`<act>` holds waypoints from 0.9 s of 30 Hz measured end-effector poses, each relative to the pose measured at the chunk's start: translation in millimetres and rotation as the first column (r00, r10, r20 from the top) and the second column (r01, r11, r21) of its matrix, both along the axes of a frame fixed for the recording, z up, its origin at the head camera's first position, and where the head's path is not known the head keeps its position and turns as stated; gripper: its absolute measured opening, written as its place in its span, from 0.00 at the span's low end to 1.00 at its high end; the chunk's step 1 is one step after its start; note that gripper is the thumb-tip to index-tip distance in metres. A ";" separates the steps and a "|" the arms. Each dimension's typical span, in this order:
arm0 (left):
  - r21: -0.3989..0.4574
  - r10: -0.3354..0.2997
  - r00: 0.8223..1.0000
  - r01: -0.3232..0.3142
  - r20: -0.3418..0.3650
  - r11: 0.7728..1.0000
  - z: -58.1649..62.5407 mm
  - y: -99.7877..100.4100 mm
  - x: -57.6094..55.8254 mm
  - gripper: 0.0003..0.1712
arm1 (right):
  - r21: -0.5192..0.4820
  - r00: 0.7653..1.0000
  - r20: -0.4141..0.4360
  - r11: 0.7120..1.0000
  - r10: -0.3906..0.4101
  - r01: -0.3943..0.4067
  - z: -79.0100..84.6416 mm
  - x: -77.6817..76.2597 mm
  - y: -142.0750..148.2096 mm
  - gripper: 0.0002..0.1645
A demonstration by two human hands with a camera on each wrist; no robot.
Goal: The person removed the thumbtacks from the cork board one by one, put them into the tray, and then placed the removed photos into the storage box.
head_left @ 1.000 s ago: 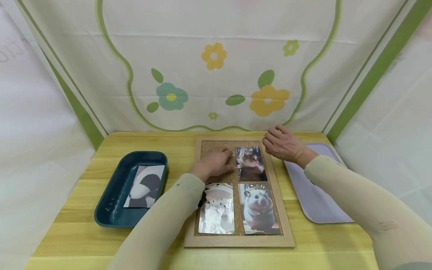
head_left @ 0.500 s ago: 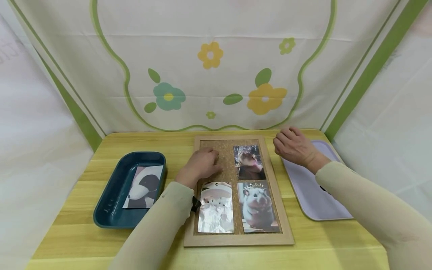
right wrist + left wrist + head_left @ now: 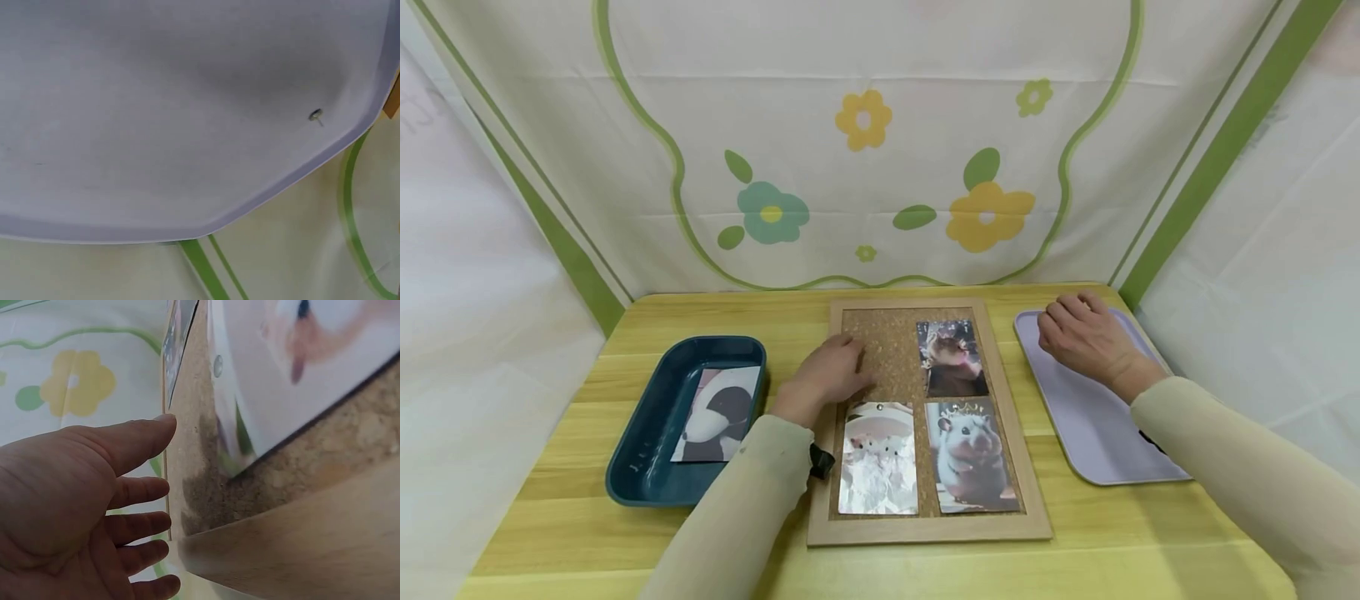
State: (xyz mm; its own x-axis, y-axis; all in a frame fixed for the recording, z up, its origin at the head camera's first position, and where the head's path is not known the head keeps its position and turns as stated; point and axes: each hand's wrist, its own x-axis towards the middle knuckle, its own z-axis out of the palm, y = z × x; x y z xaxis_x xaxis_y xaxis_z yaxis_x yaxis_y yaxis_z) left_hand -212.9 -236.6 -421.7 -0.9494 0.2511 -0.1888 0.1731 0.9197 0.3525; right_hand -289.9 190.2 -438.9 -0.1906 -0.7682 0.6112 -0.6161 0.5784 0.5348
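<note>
A cork board (image 3: pixel 883 358) in a wooden frame lies on the table. Three photos are on it: a brown-animal photo (image 3: pixel 951 357) at upper right, a white hamster photo (image 3: pixel 973 458) below it, and a shiny photo (image 3: pixel 878 467) at lower left with a round-headed tack (image 3: pixel 218 365) at its top. My left hand (image 3: pixel 823 375) hovers at the board's left edge; in the left wrist view its fingers are extended and hold nothing. My right hand (image 3: pixel 1084 340) is above the lavender tray (image 3: pixel 1097 442), fingers bent, fingertips hidden. A loose thumbtack (image 3: pixel 315 115) shows in that tray.
A deep teal tray (image 3: pixel 643 450) stands to the left, with a black-and-white photo (image 3: pixel 718 415) inside it. The wooden table (image 3: pixel 580 400) meets a flower-printed cloth (image 3: pixel 835 67) at the back; white cloth hangs on both sides.
My left hand has drawn back leftward from beside the upper right photo to the board's left edge. My right hand has moved right, from the board's upper right corner to over the lavender tray.
</note>
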 end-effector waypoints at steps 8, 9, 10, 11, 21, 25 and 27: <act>0.004 0.002 1.000 -0.002 0.027 1.000 -3.4 -0.3 2.3 0.38 | -0.021 0.999 0.025 0.999 -0.026 0.026 -12.0 9.4 23.7 0.16; 0.001 0.003 1.000 -0.003 0.029 1.000 -4.1 -0.6 2.1 0.38 | -0.021 0.999 0.030 0.999 -0.031 0.032 -13.2 10.7 26.7 0.16; -0.001 0.004 1.000 -0.004 0.031 1.000 -4.8 -0.9 1.9 0.38 | -0.018 0.998 0.039 0.999 -0.041 0.041 -14.0 12.2 29.6 0.16; -0.003 0.004 0.999 -0.004 0.032 1.000 -5.4 -1.1 1.7 0.38 | -0.016 0.998 0.048 0.999 -0.050 0.051 -14.7 13.5 32.7 0.17; -0.018 -0.007 0.999 0.007 0.038 1.000 -5.2 -3.2 0.2 0.39 | 0.048 0.976 0.162 0.989 -0.147 0.141 -20.5 21.7 62.1 0.25; -0.012 -0.005 0.999 0.005 0.052 1.000 -4.7 -3.7 0.3 0.39 | 0.069 0.974 0.194 0.992 -0.117 0.106 -24.1 20.7 74.5 0.23; -0.012 -0.003 0.998 0.003 0.056 1.000 -5.3 -3.8 0.0 0.39 | 0.079 0.975 0.201 0.993 -0.099 0.085 -26.7 19.5 79.9 0.24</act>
